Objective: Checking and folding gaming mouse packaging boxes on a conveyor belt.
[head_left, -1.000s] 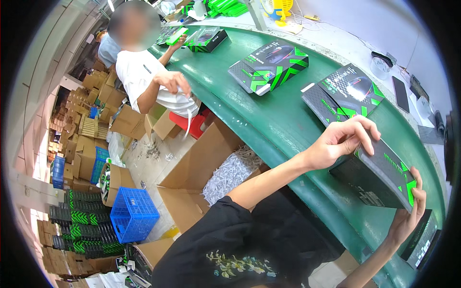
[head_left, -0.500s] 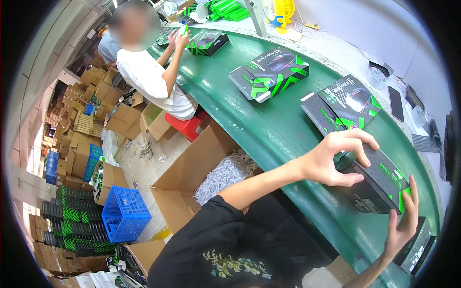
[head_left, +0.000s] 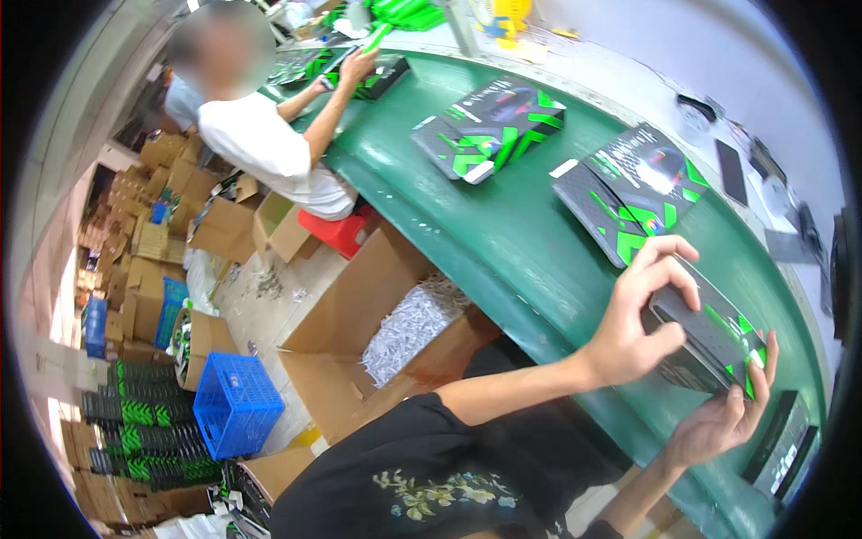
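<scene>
A black and green retail box (head_left: 696,346) sits over the green work surface on my right, its top flap side facing up. My left hand (head_left: 642,310) grips its left end, the thumb pressed on the near upper edge and the fingers curled over the far side. At the box's right end, my right hand (head_left: 732,418) holds the corner between thumb and fingers. Beyond my left hand lies a flat printed box (head_left: 633,189) with a mouse picture; another similar box (head_left: 492,128) lies farther left. A dark box (head_left: 777,449) is right of my right hand.
A co-worker (head_left: 260,144) at the far left holds a bright green piece beside more boxes. The curved green table (head_left: 431,202) runs along my front. A phone (head_left: 731,172) lies on the back ledge. Below stand a carton (head_left: 323,337) of shredded paper and a blue crate (head_left: 238,404).
My left thumb has moved up onto the box's edge. My right hand has closed in around its right corner. The co-worker's hands have lifted the green piece, and the whole view has shifted slightly.
</scene>
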Demonstrator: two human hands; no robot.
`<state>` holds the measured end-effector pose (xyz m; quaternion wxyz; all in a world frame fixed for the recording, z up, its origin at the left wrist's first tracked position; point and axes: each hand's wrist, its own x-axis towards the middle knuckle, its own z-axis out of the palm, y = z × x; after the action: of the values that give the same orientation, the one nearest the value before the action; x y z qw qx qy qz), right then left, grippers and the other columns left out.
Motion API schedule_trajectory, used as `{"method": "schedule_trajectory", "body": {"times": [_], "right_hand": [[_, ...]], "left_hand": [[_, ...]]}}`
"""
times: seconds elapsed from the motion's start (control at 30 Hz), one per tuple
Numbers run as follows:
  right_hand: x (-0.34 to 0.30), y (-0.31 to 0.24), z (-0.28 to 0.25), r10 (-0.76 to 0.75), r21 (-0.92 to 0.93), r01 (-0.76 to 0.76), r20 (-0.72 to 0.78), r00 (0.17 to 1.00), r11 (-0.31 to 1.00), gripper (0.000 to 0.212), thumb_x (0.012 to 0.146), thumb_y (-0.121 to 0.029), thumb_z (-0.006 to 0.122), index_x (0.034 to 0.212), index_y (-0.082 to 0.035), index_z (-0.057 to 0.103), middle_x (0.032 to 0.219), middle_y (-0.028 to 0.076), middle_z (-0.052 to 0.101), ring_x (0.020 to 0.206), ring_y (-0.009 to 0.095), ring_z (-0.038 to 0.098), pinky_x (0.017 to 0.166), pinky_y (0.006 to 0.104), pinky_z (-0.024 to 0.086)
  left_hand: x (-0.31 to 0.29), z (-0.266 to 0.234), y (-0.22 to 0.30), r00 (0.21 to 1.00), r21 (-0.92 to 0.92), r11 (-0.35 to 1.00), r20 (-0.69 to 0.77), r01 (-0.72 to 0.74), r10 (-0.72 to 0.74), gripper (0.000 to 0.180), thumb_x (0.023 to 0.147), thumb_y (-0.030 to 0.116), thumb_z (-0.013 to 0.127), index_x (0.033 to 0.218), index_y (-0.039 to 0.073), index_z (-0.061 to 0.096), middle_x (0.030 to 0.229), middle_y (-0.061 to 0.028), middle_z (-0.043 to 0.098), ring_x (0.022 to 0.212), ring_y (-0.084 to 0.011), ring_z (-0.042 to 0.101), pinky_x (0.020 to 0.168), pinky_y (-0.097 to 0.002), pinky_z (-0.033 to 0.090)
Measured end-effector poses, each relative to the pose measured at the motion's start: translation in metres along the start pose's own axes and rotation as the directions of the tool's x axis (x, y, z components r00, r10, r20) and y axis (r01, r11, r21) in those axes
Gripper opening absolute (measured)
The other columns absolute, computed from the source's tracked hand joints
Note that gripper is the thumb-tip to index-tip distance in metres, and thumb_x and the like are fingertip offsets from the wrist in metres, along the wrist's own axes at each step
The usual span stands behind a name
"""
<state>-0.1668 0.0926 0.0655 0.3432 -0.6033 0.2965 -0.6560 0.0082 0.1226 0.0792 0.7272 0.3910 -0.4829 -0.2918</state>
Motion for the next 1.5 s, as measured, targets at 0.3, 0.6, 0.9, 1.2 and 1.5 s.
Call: {"method": "schedule_trajectory", "body": {"times": [0.3,0.6,0.9,1.2,1.5], "right_hand": [[-0.008,0.008,-0.023,0.022,0.159,-0.036,0.086,0.996,0.987,0.044,0.096,-0.031,0.043,0.127,-0.003,0.057,0.15,0.029,0.028,0.134,0.041,0.039,0.109,0.0545,0.036],[0.012,0.008,0.009,0.179,0.102,-0.175,-0.03,0.983,0.979,0.069,0.098,-0.041,0.042,0.148,0.003,0.027,0.147,0.022,0.037,0.128,0.031,0.049,0.104,0.042,0.044],[0.115,0.067,-0.092,0.408,-0.37,-0.31,0.223,0.886,0.876,0.055,0.106,-0.041,0.031,0.123,0.003,0.06,0.113,0.011,0.065,0.102,0.018,0.058,0.097,0.0312,0.041],[0.081,0.041,-0.005,0.314,-0.659,0.065,0.44,0.842,0.749,0.034,0.097,-0.02,0.053,0.126,-0.002,0.058,0.124,0.014,0.063,0.116,0.025,0.058,0.1,0.0353,0.043],[0.042,0.064,0.057,0.409,-0.531,-0.06,0.571,0.712,0.845,0.014,0.087,0.003,0.058,0.101,0.004,0.06,0.082,0.009,0.065,0.075,0.017,0.062,0.074,0.0294,0.05]], "left_hand": [[-0.002,-0.027,-0.019,0.966,-0.298,0.952,0.259,0.076,0.004,0.029,0.072,0.023,0.061,0.089,0.002,0.068,0.127,-0.0194,0.05,0.117,-0.0253,0.045,0.103,-0.0383,0.032],[0.012,-0.022,-0.027,0.984,-0.272,0.96,0.176,0.064,-0.016,0.035,0.075,0.016,0.053,0.101,-0.002,0.066,0.128,-0.023,0.053,0.122,-0.0284,0.047,0.108,-0.0409,0.029],[0.059,-0.072,-0.029,0.914,0.5,0.816,0.398,-0.291,0.082,0.041,0.091,0.02,0.06,0.13,0.008,0.056,0.113,-0.0139,0.062,0.103,-0.0261,0.059,0.092,-0.0381,0.045],[0.104,-0.173,-0.101,0.989,0.8,0.598,0.041,0.052,-0.14,0.021,0.093,0.017,0.053,0.105,0.004,0.064,0.091,-0.0156,0.067,0.092,-0.034,0.065,0.082,-0.0408,0.05],[0.054,-0.187,-0.043,0.874,0.647,0.72,0.168,0.252,-0.457,0.016,0.088,0.008,0.065,0.101,-0.001,0.063,0.089,-0.0098,0.067,0.073,-0.0111,0.061,0.068,-0.0266,0.05]]}}
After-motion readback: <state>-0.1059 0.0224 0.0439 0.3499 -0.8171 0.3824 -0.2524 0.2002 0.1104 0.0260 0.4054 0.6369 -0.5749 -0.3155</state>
